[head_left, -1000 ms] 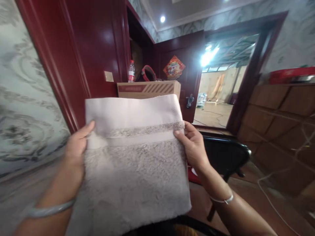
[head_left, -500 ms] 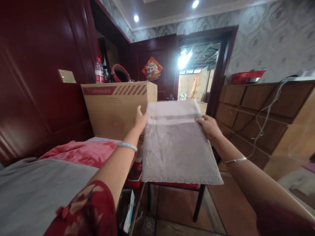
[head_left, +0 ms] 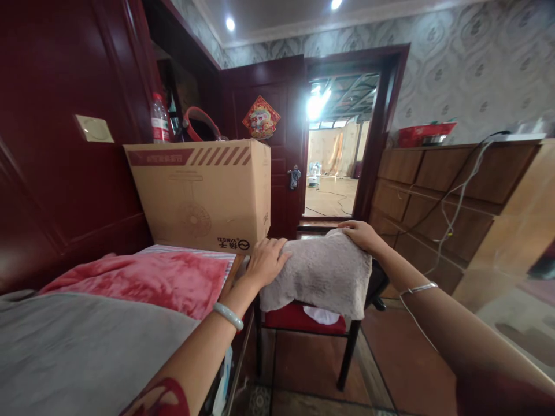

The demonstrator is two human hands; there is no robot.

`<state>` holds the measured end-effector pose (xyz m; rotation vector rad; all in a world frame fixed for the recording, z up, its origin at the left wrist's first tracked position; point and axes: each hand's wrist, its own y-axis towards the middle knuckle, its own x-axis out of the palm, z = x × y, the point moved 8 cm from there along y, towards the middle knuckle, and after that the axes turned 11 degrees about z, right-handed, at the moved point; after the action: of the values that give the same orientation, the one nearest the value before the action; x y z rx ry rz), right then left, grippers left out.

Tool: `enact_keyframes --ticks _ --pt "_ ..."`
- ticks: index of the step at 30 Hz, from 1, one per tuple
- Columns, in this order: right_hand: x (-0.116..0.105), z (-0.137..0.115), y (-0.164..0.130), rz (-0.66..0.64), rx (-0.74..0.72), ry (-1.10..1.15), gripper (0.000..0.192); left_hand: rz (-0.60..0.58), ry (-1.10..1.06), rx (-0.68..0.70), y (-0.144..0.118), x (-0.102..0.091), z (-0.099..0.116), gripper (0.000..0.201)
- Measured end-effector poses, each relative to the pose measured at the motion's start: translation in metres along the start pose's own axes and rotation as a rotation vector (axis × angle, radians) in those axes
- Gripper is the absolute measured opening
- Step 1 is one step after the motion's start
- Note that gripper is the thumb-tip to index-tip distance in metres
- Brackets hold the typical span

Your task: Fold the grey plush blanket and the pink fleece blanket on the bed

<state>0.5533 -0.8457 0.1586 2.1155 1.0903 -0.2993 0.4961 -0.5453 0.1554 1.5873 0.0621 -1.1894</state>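
Chair [head_left: 303, 319] now under lowered towel [head_left: 318, 271], both hands.

Red floral sleeve [head_left: 162, 398]; pale bangle [head_left: 228, 315]; silver bracelet [head_left: 418, 288]

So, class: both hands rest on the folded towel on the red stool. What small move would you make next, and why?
Probably smooth the towel flat and lift both hands away. The left hand and right hand lie open on top of it, gripping nothing, and it sits on the red stool with its front edge drooping over the seat, so it seems settled.
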Motion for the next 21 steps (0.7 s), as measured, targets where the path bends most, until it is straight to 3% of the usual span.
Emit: enact_keyframes --ticks 4,7,10,13,16,21 --pt "-0.012 -0.002 -0.008 0.036 -0.053 -0.194 0.030 0.076 0.096 0.053 -0.008 0.002 0.012 0.045" --pt "-0.020 0.000 -0.018 0.050 -0.056 -0.281 0.035 0.063 0.126 0.064 -0.008 0.002 0.014 0.047" --pt "-0.023 -0.016 -0.040 0.007 -0.271 -0.221 0.051 0.030 0.098 0.111 -0.005 -0.001 0.015 0.050" --pt "-0.014 -0.032 -0.074 -0.144 -0.546 -0.211 0.075 0.006 0.060 0.146 -0.004 -0.002 0.015 0.054" --pt "-0.008 -0.035 -0.094 -0.247 -0.640 -0.268 0.087 -0.013 0.048 0.149 -0.007 0.001 0.017 0.059" --pt "-0.011 -0.033 -0.102 -0.204 -0.719 -0.317 0.078 0.048 0.149 0.122 -0.014 0.002 0.023 0.064"
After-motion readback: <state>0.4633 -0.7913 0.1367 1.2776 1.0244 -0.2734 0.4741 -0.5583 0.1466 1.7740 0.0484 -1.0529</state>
